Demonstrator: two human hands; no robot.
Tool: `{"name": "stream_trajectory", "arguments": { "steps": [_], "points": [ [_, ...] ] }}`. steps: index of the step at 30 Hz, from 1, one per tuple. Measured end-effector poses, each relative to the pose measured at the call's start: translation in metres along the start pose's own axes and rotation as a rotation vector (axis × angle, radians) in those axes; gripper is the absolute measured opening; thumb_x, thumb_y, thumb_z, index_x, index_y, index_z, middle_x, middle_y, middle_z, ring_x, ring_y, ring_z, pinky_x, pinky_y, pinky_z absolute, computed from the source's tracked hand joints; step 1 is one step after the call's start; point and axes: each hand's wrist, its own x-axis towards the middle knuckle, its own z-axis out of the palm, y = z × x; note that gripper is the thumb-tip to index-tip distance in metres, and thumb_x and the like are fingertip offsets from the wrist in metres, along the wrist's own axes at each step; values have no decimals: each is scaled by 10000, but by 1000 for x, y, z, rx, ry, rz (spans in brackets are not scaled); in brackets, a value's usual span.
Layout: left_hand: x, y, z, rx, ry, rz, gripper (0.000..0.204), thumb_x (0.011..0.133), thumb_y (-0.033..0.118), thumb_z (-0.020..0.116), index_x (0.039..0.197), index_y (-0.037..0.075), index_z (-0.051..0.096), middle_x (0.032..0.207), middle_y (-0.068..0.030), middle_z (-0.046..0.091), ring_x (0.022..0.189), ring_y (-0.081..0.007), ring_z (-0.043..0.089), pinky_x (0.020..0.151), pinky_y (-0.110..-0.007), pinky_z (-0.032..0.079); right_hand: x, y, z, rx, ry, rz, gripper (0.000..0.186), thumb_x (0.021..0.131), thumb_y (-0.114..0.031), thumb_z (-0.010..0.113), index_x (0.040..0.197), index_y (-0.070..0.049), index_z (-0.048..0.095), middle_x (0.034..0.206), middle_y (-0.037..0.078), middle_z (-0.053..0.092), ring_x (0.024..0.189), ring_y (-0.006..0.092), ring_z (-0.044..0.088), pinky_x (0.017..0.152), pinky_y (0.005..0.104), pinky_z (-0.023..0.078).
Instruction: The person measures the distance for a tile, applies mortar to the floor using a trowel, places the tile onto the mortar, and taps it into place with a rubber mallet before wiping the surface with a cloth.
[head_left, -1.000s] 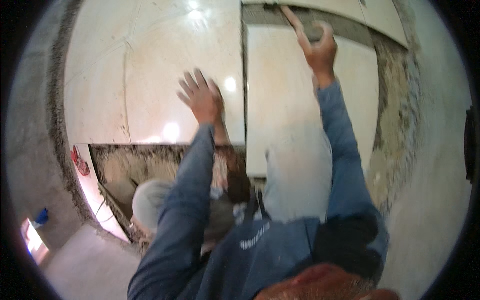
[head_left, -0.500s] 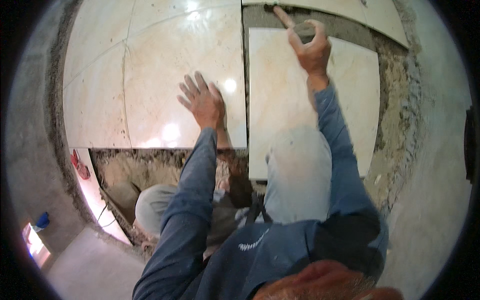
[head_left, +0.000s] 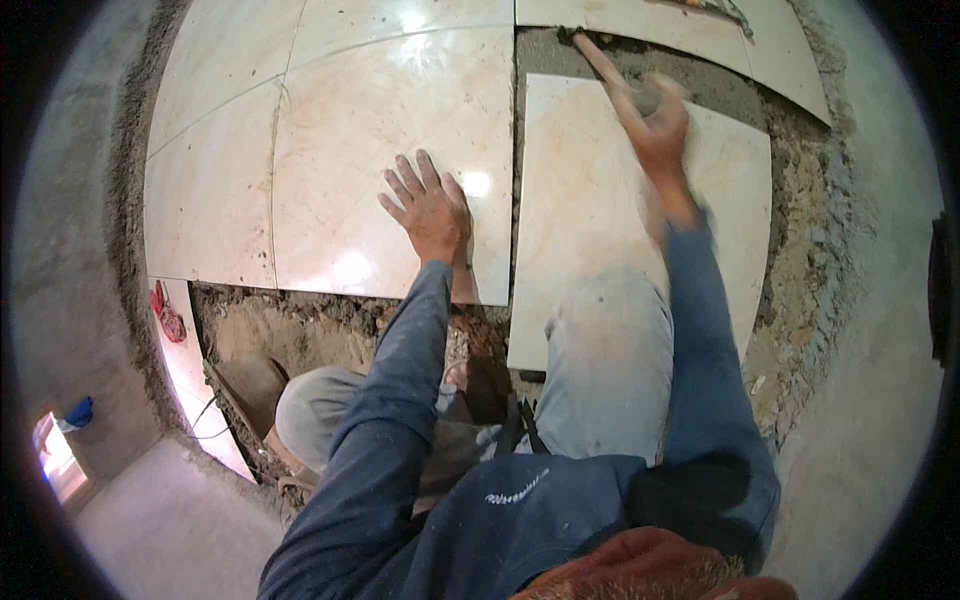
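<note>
1. A tiled surface (head_left: 215, 190) is bounded on both sides by smooth grey cement (head_left: 895, 300), and its left edge is lined by a dark, crumbly border (head_left: 125, 190)
2. The right-hand tile (head_left: 585, 220), cream, glossy and faintly mottled, is set toward the right edge of the surface and is parted from the left-hand tile (head_left: 340, 190) by a narrow dark gap
3. The right hand (head_left: 662, 135) is held over the upper part of the right-hand tile; a slim, light-brown shape (head_left: 606, 72) is pointed from it past that tile's upper edge, toward a dark clump (head_left: 569, 36); owing to blur, it cannot be told whether a handle is grasped or a finger is stretched out
4. The left hand (head_left: 432, 218) is laid on the left-hand tile with its fingers spread and nothing grasped; the right-hand tile is placed just to its right, across the gap
5. Beyond the upper edge of the right-hand tile, grey mortar (head_left: 725, 98) is exposed, granular and rough; a lumpy, sandy bed (head_left: 800, 230) is bared along the right edge of the surface
6. The lower edge of the right-hand tile is partly hidden by a knee (head_left: 605, 335) in pale, dusty cloth
7. Near the lower left corner of the surface, broken brown earth (head_left: 265, 325) is left uncovered beside a narrow white strip (head_left: 187, 370), on which a crumpled red bundle (head_left: 172, 326) is seen
</note>
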Motion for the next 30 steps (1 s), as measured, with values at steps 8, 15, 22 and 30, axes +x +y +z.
{"name": "stream_trajectory", "arguments": {
  "steps": [8, 15, 22, 30],
  "points": [
    [19, -2, -4, -53, -18, -52, 531, 1014, 318, 507, 1491, 95, 442, 1577, -207, 365, 1508, -445, 237, 1189, -683, 144, 28, -7, -36, 136, -32, 285, 488, 832, -366, 820, 1149, -38, 647, 1043, 153, 698, 992, 284, 683, 881, 397, 538],
    [152, 46, 29, -338, 19, 416, 359, 1031, 318, 533, 1345, 152, 586, 1537, -165, 478, 1467, -404, 368, 1186, -606, 251, 92, 45, -120, 39, -293, 447, 502, 882, -394, 761, 1172, 1, 655, 1071, 167, 701, 976, 252, 687, 879, 371, 526],
    [300, 108, 93, -184, 58, 839, 582, 1079, 462, 404, 1541, 109, 423, 1636, -133, 356, 1515, -333, 320, 1235, -519, 234, 147, 99, -73, -238, -469, -54, 405, 916, -366, 729, 1129, -24, 687, 1065, 143, 701, 936, 233, 701, 813, 325, 534],
    [370, 123, 75, -168, -148, 757, 555, 1076, 361, 354, 1562, 95, 395, 1642, -117, 352, 1528, -366, 277, 1246, -539, 192, 154, 72, -76, -141, -457, 492, 435, 974, -374, 663, 1249, -37, 654, 1057, 75, 660, 927, 172, 664, 821, 275, 516]
  ]
}}
